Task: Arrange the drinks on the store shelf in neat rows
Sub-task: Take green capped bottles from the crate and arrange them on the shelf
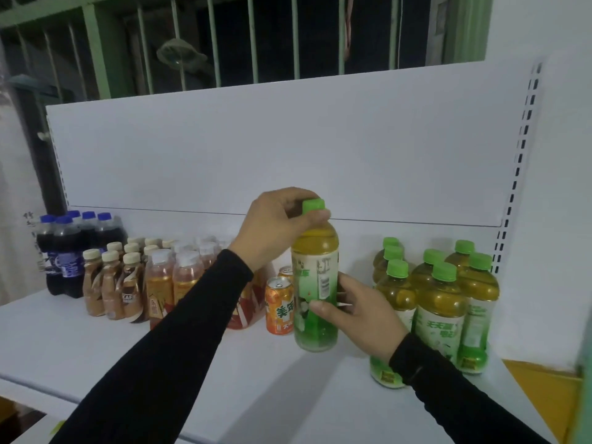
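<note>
Between both hands, upright tea bottle (315, 283)

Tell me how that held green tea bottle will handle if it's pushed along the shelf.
The tea bottle looks nearly full, so probably heavy. It's tall and narrow, so a push near the cap may tip it. The label looks glossy, so possibly slippery.

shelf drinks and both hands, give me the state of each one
held tea bottle: upright, capped, gripped by both hands
left hand: pinches its green cap
right hand: holds its label
tea bottles: upright, capped, grouped right
orange cans: upright, sealed
coffee bottles: upright, rowed
cola bottles: upright, capped
</note>
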`<state>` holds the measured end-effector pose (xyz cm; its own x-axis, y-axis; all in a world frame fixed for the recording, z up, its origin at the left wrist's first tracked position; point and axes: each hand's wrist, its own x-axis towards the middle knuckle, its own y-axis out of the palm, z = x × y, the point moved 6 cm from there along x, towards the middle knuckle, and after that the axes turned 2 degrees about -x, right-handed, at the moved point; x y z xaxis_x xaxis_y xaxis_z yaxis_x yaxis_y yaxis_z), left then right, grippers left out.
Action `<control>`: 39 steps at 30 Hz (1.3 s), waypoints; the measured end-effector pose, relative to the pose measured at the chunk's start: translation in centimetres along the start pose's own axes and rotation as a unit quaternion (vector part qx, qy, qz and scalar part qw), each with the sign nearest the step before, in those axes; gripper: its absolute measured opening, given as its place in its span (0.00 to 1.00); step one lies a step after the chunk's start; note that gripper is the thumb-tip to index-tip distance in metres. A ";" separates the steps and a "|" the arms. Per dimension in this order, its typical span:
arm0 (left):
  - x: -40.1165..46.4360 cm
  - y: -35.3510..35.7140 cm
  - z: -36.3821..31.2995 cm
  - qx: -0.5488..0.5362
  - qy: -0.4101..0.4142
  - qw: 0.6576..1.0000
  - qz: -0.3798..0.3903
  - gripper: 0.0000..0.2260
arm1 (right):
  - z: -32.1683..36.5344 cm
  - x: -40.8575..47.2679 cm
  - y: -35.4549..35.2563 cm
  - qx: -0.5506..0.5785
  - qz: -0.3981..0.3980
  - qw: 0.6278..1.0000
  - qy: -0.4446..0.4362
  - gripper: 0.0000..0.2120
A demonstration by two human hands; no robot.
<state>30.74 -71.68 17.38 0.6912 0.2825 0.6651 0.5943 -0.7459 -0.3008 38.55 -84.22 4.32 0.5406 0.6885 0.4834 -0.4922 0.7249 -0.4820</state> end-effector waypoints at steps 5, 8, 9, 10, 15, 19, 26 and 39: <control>4.3 0.7 -2.3 -0.005 0.024 1.000 -0.010 0.04 | 3.3 0.8 -4.4 -0.100 -0.027 0.994 -0.040 0.27; 6.9 1.8 -4.0 -0.006 0.049 0.999 -0.003 0.03 | 4.4 1.1 -8.3 -0.162 -0.066 0.984 -0.032 0.33; 7.8 2.4 -4.5 -0.006 0.056 0.998 -0.003 0.03 | 4.7 1.1 -9.7 -0.183 -0.082 0.979 -0.026 0.37; 8.7 2.9 -5.0 -0.007 0.063 0.998 -0.003 0.04 | 4.9 1.0 -11.1 -0.203 -0.097 0.974 -0.023 0.40; 13.1 6.6 -6.1 -0.013 0.080 0.997 0.001 0.07 | 3.4 1.1 -17.8 -0.305 -0.133 0.943 0.006 0.39; 16.2 10.6 -5.7 -0.012 0.070 0.997 0.014 0.11 | -0.7 1.4 -22.1 -0.396 -0.110 0.907 0.090 0.41; 19.5 16.6 -2.8 -0.008 0.043 0.998 0.038 0.08 | -5.8 1.3 -23.9 -0.428 -0.039 0.880 0.202 0.50; 16.8 23.7 3.4 0.026 -0.031 0.986 0.160 0.11 | -10.1 2.0 -22.5 -0.436 0.019 0.862 0.258 0.50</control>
<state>57.86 -82.50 19.12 0.8693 0.0752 0.4885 0.3612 -0.7713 -0.5240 57.63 -99.41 8.77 0.8778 0.4465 0.1735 0.0614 0.2542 -0.9652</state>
